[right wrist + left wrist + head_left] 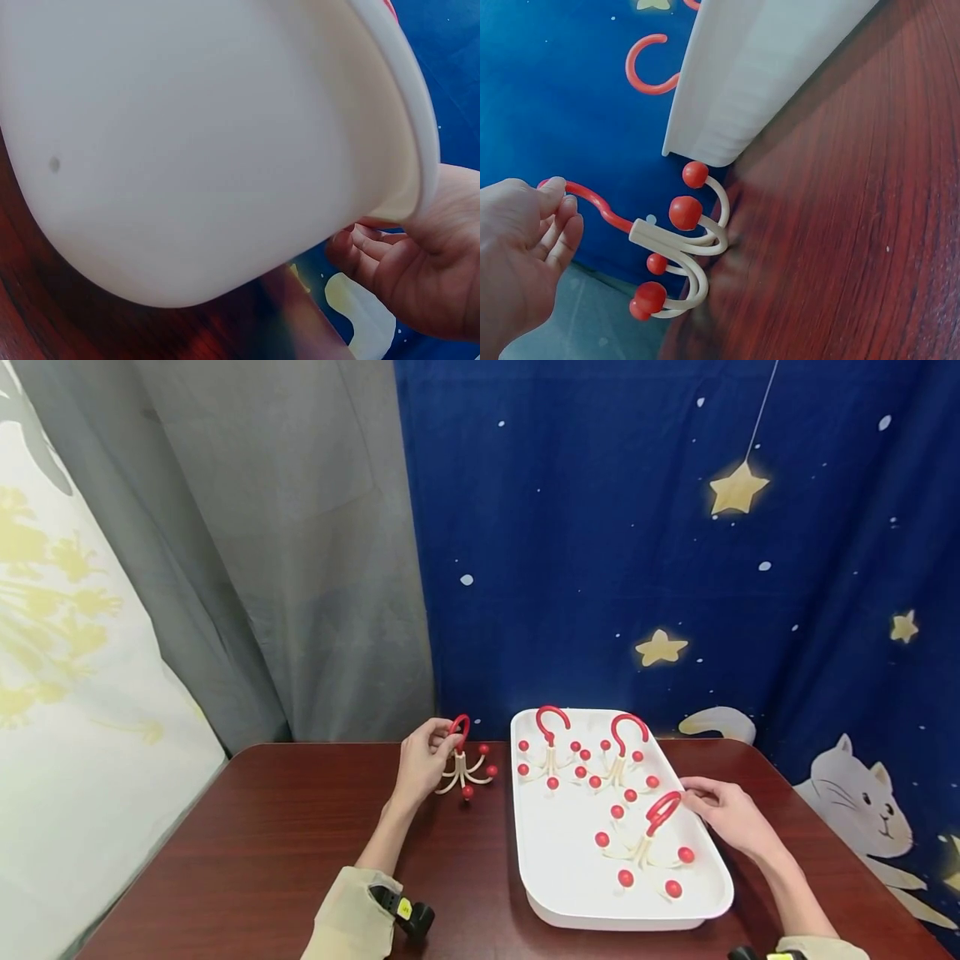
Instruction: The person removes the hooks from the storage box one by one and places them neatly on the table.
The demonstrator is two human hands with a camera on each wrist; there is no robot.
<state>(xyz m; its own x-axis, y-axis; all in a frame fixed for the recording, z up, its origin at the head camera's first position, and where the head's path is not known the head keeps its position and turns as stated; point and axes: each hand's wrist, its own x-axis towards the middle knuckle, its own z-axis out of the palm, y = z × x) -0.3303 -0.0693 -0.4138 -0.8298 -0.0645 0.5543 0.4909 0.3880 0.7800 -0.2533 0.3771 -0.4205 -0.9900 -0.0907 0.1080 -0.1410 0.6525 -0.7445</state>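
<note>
My left hand (425, 760) pinches the red hook of a cream hanger (461, 763) between thumb and fingers. Its curved arms end in red balls, and they hang close over the table left of the tray. In the left wrist view, the hanger (676, 238) tilts away from my fingertips. My right hand (727, 814) holds the right rim of a white tray (558, 885), fingers curled against the outside, thumb partly hidden by the rim. Right by those fingertips is the red hook of a similar hanger (641, 852), which stands in the tray.
Two more hangers, a left one (551, 760) and a right one (618, 770), stand at the tray's far end. The dark red wooden table (262, 860) lies under everything. Behind it hang a blue starry curtain (540, 527) and a grey curtain (300, 568).
</note>
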